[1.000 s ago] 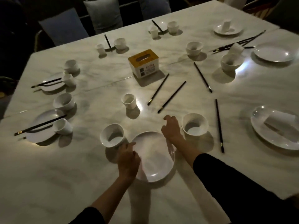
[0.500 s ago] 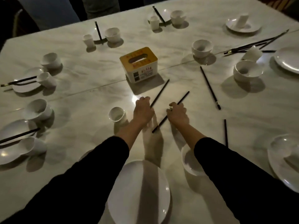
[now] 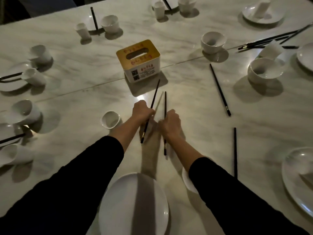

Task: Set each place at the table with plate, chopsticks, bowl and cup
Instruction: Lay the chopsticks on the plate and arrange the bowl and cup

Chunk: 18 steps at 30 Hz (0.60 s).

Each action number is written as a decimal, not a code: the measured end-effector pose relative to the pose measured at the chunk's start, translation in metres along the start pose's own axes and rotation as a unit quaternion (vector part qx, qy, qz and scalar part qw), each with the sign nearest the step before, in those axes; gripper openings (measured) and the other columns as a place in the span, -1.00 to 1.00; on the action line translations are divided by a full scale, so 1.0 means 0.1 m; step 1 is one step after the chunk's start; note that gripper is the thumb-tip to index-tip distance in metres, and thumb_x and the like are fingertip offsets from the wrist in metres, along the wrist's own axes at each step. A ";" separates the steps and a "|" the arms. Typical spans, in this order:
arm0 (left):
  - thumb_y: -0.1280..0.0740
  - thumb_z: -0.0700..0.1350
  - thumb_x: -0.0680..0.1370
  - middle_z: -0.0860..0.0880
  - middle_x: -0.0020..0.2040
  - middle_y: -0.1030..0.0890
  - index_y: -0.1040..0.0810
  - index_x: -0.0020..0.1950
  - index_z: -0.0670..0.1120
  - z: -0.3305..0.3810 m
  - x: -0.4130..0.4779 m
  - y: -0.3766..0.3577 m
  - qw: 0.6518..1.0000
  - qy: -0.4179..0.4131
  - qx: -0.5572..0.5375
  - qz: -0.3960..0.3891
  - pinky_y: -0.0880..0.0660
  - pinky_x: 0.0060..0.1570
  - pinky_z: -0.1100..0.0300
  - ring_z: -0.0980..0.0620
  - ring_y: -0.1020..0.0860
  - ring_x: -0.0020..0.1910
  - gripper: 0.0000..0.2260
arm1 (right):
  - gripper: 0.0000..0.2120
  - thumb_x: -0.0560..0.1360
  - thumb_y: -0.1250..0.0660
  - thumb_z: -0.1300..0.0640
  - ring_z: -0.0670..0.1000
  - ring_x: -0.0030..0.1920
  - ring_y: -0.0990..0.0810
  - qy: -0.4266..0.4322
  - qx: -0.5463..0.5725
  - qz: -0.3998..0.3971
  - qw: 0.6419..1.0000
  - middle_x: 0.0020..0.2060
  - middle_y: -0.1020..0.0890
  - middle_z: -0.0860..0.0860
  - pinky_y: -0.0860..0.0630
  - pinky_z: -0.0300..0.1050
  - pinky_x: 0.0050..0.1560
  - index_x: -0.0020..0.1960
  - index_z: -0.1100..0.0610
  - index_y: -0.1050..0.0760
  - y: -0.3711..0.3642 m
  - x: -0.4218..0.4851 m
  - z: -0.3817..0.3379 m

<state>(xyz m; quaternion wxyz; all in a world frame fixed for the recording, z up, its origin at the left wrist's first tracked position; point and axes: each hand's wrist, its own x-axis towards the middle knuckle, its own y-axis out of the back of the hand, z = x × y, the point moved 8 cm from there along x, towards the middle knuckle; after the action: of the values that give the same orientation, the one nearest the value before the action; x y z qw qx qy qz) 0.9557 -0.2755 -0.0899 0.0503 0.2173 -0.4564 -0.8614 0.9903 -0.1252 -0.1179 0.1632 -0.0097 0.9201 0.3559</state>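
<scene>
Head view. The left hand [image 3: 143, 112] was closed in a fist around the first chopstick [image 3: 155, 94]. This stick ran from just short of the tissue box [image 3: 138, 60] back through the grip and out toward the person. The right hand [image 3: 170, 123] gripped the second chopstick [image 3: 165, 102] just beside it, held nearly straight along the line of sight. The two sticks were close but apart and not parallel. Whether their near ends touched the table [image 3: 194, 129] could not be told in the dim light.

The plate [image 3: 118, 209] lay at the near edge between the two sleeves. The bowl [image 3: 186, 181] showed only as a rim under the right forearm, just right of the plate. The cup [image 3: 111, 119] stood beside the left wrist, well forward of the plate.

Assessment: the chopstick step for the near place was in hand, with plate and bowl already positioned. The next move called for bringing the two sticks together as an even pair and laying them at the plate. Places at the left edge showed sticks resting across their plates. The cup remained to be drawn in. Two loose chopsticks [image 3: 220, 89] lay to the right, unpaired.
</scene>
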 end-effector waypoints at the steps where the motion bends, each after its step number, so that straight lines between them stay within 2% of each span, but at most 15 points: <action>1: -0.36 -0.22 0.36 -0.12 -0.36 -0.48 -0.40 -0.30 -0.24 -0.08 -0.10 0.10 0.999 0.018 -0.044 0.000 -0.46 -0.40 0.11 -0.14 -0.56 -0.27 -0.84 | -0.77 0.35 -0.26 0.01 0.12 -0.16 -0.53 -0.024 0.023 -0.014 0.999 -0.18 -0.48 0.06 -0.46 -0.03 -0.22 -0.11 0.12 -0.30 0.02 0.02 0.02; 3: -0.33 -0.28 0.38 -0.23 -0.29 -0.57 -0.49 -0.25 -0.25 -0.21 -0.31 0.28 0.988 0.035 -0.151 -0.013 -0.61 -0.33 0.09 -0.11 -0.60 -0.40 -0.95 | -0.79 0.35 -0.34 0.15 0.13 -0.21 -0.57 -0.087 0.092 -0.040 0.991 -0.20 -0.53 0.11 -0.47 -0.12 -0.33 -0.09 0.24 -0.44 0.07 0.01 0.05; 4: -0.30 -0.31 0.40 -0.26 -0.28 -0.58 -0.51 -0.20 -0.25 -0.26 -0.42 0.37 0.979 0.038 -0.200 -0.021 -0.62 -0.36 0.12 -0.08 -0.59 -0.45 -0.98 | -0.78 0.35 -0.36 0.23 0.14 -0.26 -0.60 -0.109 0.144 -0.054 0.982 -0.20 -0.56 0.18 -0.49 -0.16 -0.43 -0.06 0.33 -0.50 0.06 -0.01 0.04; 6: -0.26 -0.37 0.43 -0.25 -0.30 -0.57 -0.50 -0.13 -0.26 -0.37 -0.70 0.52 0.961 0.048 -0.271 -0.030 -0.57 -0.47 0.22 -0.07 -0.53 -0.49 -0.92 | -0.76 0.36 -0.36 0.37 0.13 -0.38 -0.60 -0.122 0.241 -0.090 0.959 -0.24 -0.59 0.26 -0.49 -0.21 -0.55 -0.01 0.46 -0.53 0.00 -0.20 -0.04; 9: -0.23 -0.39 0.45 -0.20 -0.36 -0.59 -0.51 -0.13 -0.21 -0.59 -1.23 0.60 0.947 0.067 -0.308 -0.066 -0.51 -0.52 0.26 -0.03 -0.52 -0.53 -0.87 | -0.83 0.36 -0.36 0.44 0.18 -0.34 -0.61 -0.112 0.320 -0.159 0.928 -0.26 -0.58 0.28 -0.57 -0.13 -0.42 -0.05 0.44 -0.55 -0.16 -0.74 -0.16; 12: -0.26 -0.32 0.52 -0.18 -0.31 -0.62 -0.56 -0.08 -0.19 -0.96 -1.83 0.45 0.939 0.096 -0.303 -0.130 -0.56 -0.45 0.23 -0.03 -0.62 -0.45 -0.89 | -0.86 0.37 -0.35 0.46 0.16 -0.33 -0.58 -0.098 0.316 -0.196 0.923 -0.30 -0.56 0.24 -0.58 -0.07 -0.35 -0.08 0.37 -0.54 -0.33 -1.38 -0.10; 15: -0.28 -0.29 0.55 -0.20 -0.25 -0.62 -0.59 -0.01 -0.24 -1.34 -2.35 0.25 0.926 0.126 -0.324 -0.145 -0.63 -0.35 0.17 -0.07 -0.64 -0.37 -0.89 | -0.88 0.40 -0.35 0.44 0.19 -0.25 -0.62 -0.096 0.265 -0.202 0.938 -0.22 -0.60 0.26 -0.58 -0.08 -0.37 -0.08 0.32 -0.55 -0.45 -1.86 0.09; 18: -0.29 -0.32 0.54 -0.18 -0.24 -0.62 -0.60 0.04 -0.26 -1.60 -2.74 0.06 0.920 0.135 -0.337 -0.146 -0.59 -0.42 0.25 0.02 -0.65 -0.43 -0.87 | -0.89 0.42 -0.35 0.42 0.23 -0.16 -0.67 -0.091 0.225 -0.202 0.949 -0.15 -0.64 0.29 -0.64 0.02 -0.25 -0.07 0.33 -0.57 -0.53 -2.20 0.27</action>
<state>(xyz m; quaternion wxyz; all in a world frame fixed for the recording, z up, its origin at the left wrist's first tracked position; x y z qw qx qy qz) 1.2684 -0.3229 -0.0734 0.0554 0.3655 -0.0916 -0.9246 1.2137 -0.1681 -0.1038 0.3129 -0.1259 0.9362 0.0989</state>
